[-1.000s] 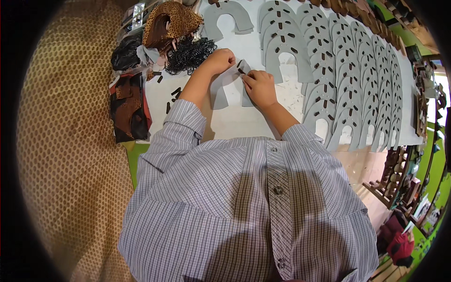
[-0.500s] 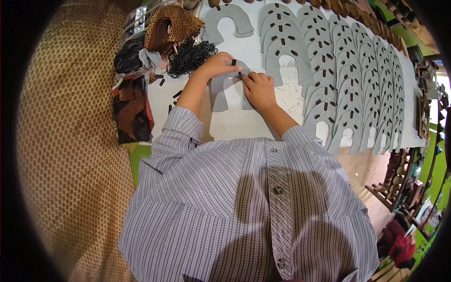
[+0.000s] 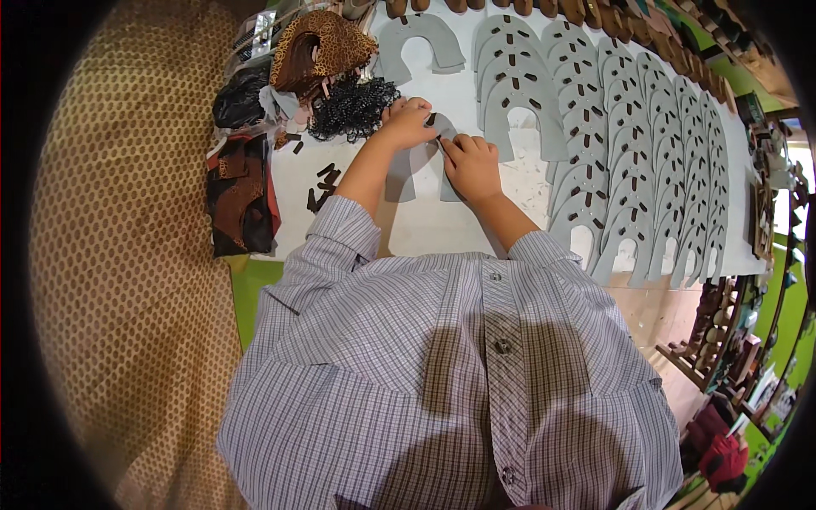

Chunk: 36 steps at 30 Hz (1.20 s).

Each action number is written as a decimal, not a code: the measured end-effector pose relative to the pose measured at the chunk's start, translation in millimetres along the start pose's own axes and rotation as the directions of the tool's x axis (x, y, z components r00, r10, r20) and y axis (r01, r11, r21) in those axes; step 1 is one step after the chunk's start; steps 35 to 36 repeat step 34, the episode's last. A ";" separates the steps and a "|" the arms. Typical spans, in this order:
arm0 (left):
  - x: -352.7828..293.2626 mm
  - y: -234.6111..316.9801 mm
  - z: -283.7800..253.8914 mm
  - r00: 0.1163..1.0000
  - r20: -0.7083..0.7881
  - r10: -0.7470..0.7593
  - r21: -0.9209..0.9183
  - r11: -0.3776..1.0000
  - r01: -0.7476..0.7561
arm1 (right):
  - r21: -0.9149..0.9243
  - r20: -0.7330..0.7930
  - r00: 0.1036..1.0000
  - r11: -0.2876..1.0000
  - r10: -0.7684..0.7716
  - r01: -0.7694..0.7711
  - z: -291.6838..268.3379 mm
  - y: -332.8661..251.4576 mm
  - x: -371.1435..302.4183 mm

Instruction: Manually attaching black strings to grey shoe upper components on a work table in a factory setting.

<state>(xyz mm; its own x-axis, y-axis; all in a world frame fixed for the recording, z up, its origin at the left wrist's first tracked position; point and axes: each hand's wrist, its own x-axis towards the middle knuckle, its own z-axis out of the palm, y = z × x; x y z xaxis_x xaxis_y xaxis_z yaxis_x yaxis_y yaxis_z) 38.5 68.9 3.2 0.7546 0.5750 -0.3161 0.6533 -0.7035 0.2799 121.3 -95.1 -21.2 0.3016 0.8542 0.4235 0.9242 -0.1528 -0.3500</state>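
A grey horseshoe-shaped piece (image 3: 401, 181), like a cut shoe upper, lies on the white table (image 3: 412, 229) between my hands. My left hand (image 3: 410, 127) is closed at its top left curve, fingers curled in and partly hiding it. A short dark strip (image 3: 431, 119) sits at the top of the curve, beside those fingertips. On the right side of the curve my right hand (image 3: 473, 168) is closed, thumb and forefinger pinched at a small dark strip (image 3: 439, 138). Loose dark strips (image 3: 323, 189) lie in a heap left of my left forearm.
Overlapping rows of grey pieces (image 3: 586, 140) with dark strips cover the right of the table. Another grey stack (image 3: 418, 27) lies at the back. Leopard-print pieces (image 3: 319, 47), curly black trim (image 3: 353, 106) and a dark bundle (image 3: 238, 200) fill the left side. Brown shoe forms line the far edge.
My left thumb, stretched across the curve before, has drawn back and the fingers have curled in. My left forearm has shifted right, uncovering more loose strips. My right hand has barely moved.
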 end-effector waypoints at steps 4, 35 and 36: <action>-12.8 6.4 6.9 0.970 -0.241 -0.036 -0.015 0.999 0.033 | 0.001 -0.025 1.000 1.000 0.002 -0.002 -0.4 0.5 -0.6; -104.1 13.7 75.0 0.918 -0.382 0.110 0.026 0.994 -0.108 | -0.158 0.140 0.983 0.977 -0.118 0.139 -14.3 -8.1 -29.8; -104.1 13.7 75.0 0.918 -0.382 0.110 0.026 0.994 -0.108 | -0.158 0.140 0.983 0.977 -0.118 0.139 -14.3 -8.1 -29.8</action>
